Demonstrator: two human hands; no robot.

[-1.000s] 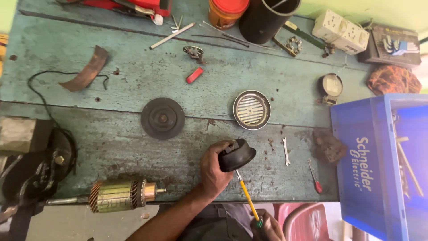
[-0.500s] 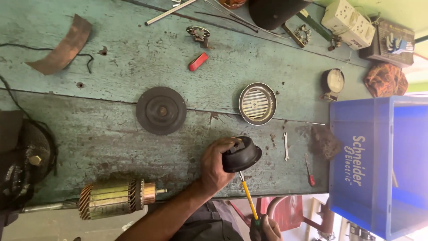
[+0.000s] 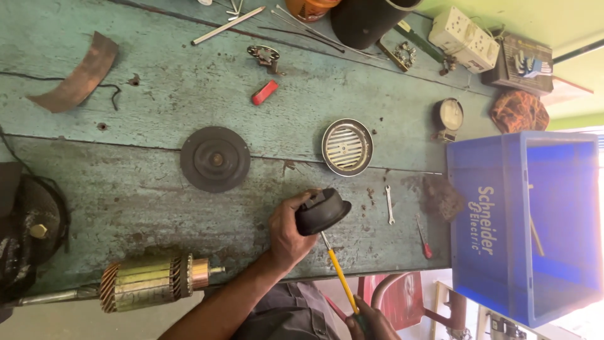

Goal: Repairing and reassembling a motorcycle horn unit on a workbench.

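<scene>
Left hand (image 3: 290,230): lower middle of the frame, fingers wrapped around a black cap (image 3: 322,211), holding it just above the counter (image 3: 157,82).
Right hand (image 3: 371,321): bottom edge, mostly cut off, closed on a yellow screwdriver (image 3: 338,272) whose tip meets the cap's underside.
Black disc (image 3: 215,158): flat, centre left.
Grille (image 3: 347,147): round, right of the disc.
Armature (image 3: 151,282): lower left.
Blue crate (image 3: 525,220): right edge.
</scene>
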